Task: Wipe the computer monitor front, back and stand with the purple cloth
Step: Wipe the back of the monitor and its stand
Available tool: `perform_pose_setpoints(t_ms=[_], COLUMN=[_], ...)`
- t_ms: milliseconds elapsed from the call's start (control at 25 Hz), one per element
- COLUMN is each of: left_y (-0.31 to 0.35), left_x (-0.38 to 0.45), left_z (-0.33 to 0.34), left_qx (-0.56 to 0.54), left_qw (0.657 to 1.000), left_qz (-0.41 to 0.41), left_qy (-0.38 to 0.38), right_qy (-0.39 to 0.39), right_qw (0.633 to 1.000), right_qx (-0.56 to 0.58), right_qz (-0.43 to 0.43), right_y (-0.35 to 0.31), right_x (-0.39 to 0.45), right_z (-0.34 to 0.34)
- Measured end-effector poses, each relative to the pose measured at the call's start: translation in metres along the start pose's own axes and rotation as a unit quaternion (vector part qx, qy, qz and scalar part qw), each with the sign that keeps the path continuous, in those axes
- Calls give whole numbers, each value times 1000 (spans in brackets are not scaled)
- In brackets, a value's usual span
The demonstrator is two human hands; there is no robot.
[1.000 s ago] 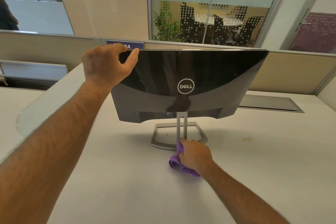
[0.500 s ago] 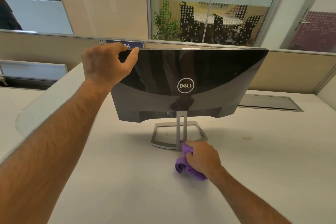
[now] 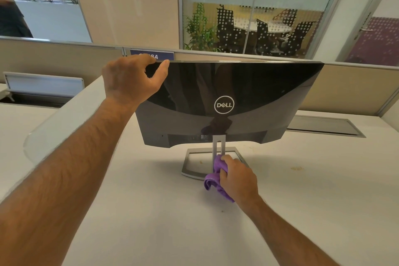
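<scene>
Head view is showing the monitor (image 3: 228, 101) standing on the white worktop (image 3: 151, 211) with its back to the camera. The left hand (image 3: 131, 80) is gripping the monitor's upper left corner, its fingers (image 3: 149, 58) curling over the top edge. The right hand (image 3: 237, 179) is clutching the bunched purple cloth (image 3: 212, 181) and pressing it against the foot of the stand (image 3: 219, 147), just below the monitor.

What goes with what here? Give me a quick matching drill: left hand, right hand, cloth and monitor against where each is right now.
Things:
1. left hand
2. right hand
3. purple cloth
4. monitor

States:
A. bunched against the foot of the stand
B. back side faces the camera
C. grips the monitor's top corner
D. holds the cloth low at the stand

Pairs: 1-C, 2-D, 3-A, 4-B
</scene>
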State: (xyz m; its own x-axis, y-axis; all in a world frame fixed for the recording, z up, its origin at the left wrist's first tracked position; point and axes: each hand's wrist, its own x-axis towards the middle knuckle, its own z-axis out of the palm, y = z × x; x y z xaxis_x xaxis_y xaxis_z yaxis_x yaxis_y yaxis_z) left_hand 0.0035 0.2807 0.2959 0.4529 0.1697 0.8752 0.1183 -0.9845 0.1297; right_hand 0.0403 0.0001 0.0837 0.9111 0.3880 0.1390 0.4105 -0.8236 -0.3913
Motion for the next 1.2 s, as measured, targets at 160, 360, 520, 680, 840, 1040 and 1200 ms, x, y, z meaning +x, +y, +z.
perform_pose_setpoints(t_ms=[160, 360, 520, 680, 840, 1040, 1200], left_y=[1, 1, 1, 0, 0, -1, -1], left_x=[1, 1, 0, 1, 0, 1, 0], left_z=[0, 0, 0, 0, 1, 1, 1], left_qx=[7, 10, 8, 5, 6, 5, 6], left_qw=[1000, 1000, 1000, 1000, 1000, 1000, 1000], left_qz=[3, 5, 6, 4, 2, 1, 2], left_qy=[9, 12, 13, 14, 12, 9, 12], right_qy=[13, -33, 7, 29, 96, -72, 2], right_qw=[1000, 997, 998, 998, 986, 950, 970], right_qx=[8, -58, -42, -45, -82, -111, -88], right_qz=[-11, -33, -39, -33, -106, -284, -225], right_y=[7, 4, 7, 14, 26, 52, 59], right_x=[-12, -17, -15, -14, -23, -36, -38], right_z=[7, 13, 13, 19, 29, 28, 31])
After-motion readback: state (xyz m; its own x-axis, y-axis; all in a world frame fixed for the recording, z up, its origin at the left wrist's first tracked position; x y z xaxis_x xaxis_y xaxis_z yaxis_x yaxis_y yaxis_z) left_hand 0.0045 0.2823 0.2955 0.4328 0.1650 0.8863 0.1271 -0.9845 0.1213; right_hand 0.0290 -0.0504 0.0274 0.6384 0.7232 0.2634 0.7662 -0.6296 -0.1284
